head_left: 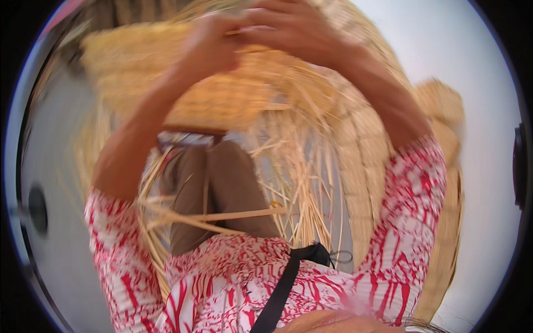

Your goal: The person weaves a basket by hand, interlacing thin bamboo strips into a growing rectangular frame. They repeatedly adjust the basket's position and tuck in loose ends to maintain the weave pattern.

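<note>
At the upper edge, my left hand (214,44) and my right hand (291,28) meet, both smeared by motion. Their fingers look bent and drawn together. A thin pale sliver, perhaps straw, shows between them, but what they grip is not plain. Below and behind the hands is a woven straw piece (222,102), golden and flat, its weave blurred. Loose straw strips (311,105) fan out from its right side, below my right hand.
Long straw strips (305,216) lie in a bundle to the right of my knees (227,177); a few cross my lap. Thick plaited straw bands (361,150) curve along the right, beside a pale wall (483,111). More straw weaving (438,105) stands against it.
</note>
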The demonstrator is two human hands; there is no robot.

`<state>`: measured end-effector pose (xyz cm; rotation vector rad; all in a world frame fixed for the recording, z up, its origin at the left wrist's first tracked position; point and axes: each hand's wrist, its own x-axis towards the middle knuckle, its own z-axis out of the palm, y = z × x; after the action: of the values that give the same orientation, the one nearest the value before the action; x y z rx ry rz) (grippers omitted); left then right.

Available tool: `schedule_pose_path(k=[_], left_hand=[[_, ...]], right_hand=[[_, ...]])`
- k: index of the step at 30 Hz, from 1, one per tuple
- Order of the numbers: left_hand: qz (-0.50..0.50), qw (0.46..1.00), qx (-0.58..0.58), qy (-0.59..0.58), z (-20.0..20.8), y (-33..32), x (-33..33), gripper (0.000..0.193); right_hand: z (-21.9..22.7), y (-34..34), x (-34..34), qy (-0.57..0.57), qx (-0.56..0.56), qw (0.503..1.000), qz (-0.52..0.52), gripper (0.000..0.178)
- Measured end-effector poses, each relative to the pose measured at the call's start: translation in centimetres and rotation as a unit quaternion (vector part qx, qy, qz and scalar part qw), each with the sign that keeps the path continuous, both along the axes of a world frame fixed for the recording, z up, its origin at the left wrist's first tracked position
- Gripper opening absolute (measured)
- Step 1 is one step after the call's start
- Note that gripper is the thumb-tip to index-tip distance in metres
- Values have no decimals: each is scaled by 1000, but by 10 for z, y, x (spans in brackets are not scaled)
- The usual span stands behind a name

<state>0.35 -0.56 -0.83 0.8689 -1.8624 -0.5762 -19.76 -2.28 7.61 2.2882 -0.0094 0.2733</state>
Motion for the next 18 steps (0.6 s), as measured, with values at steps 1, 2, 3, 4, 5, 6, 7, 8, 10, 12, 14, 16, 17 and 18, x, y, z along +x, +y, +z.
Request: schedule_pose_path(k=[1,2,3,4,5,6,7,8,10,12,14,16,17,18], left_hand=[[10,998,56,-15,6,3,15,18],[-9,997,69,19,4,5,7,18],[-17,996,83,30,2,2,6,19],[-10,994,105,35,2,4,9,19],[-11,994,105,29,5,7,0,20],[-4,993,112,21,6,15,-7,20],[6,993,119,13,4,19,-14,21],[-5,993,116,25,1,17,-20,21],[-2,993,115,38,-11,11,-18,21],[10,993,105,59,-28,-3,-11,20],[1,989,117,87,-33,-8,-3,19],[-3,993,72,95,-36,-14,-6,18],[40,995,54,71,-38,-10,23,17],[23,994,45,100,-39,-16,9,15]], right_hand=[[1,-10,14,1,-18,999,50,24],[-1,-13,9,8,-14,999,49,22],[-1,-16,7,2,-11,998,62,20],[-2,-12,11,11,-14,999,29,14],[2,-4,5,30,-19,999,-16,9],[-2,-1,-1,27,-16,999,-24,5],[-6,1,-7,25,-12,999,-30,3],[-8,3,-12,22,-14,999,-38,4],[-18,10,-2,7,19,995,-93,7],[-16,23,14,28,44,985,-162,11],[-13,37,33,69,72,966,-238,15],[-20,32,34,34,-3,972,-231,16],[-35,24,61,-14,-25,982,-185,17],[-36,28,41,-85,-147,973,-156,16]])
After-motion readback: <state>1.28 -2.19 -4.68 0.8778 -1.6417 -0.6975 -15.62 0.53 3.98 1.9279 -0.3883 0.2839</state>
